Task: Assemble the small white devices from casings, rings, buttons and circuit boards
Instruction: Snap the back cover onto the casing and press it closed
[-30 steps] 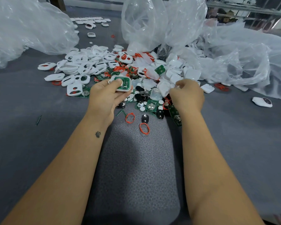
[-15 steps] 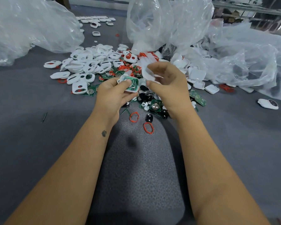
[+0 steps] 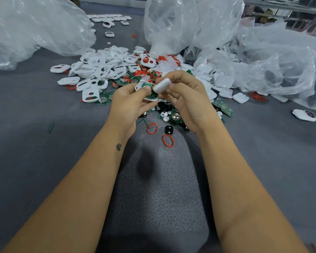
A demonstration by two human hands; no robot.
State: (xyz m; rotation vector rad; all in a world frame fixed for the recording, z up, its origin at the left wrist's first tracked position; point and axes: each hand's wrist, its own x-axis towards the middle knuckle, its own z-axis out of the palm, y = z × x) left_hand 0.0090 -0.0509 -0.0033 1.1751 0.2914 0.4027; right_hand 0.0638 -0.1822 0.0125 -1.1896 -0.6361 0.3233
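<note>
My left hand (image 3: 130, 103) grips a white casing half (image 3: 146, 92) with a green circuit board seated in it. My right hand (image 3: 186, 99) pinches a plain white casing cover (image 3: 162, 86) and holds it tilted against the top right edge of that half. Behind both hands lies a heap of white casings (image 3: 102, 68), red rings (image 3: 146, 73) and green circuit boards (image 3: 175, 116). Two loose red rings (image 3: 168, 140) and a black button (image 3: 169, 129) lie on the mat just below my hands.
Big clear plastic bags (image 3: 35, 28) bulge at the far left, the middle back and the right. An assembled white device (image 3: 304, 115) sits alone at the right. Finished pieces are lined up at the far back (image 3: 109, 17). A grey foam mat (image 3: 159, 189) lies between my forearms.
My right hand picked a white cover out of the heap and brought it up to the casing half in my left hand. Both hands have risen slightly and come together.
</note>
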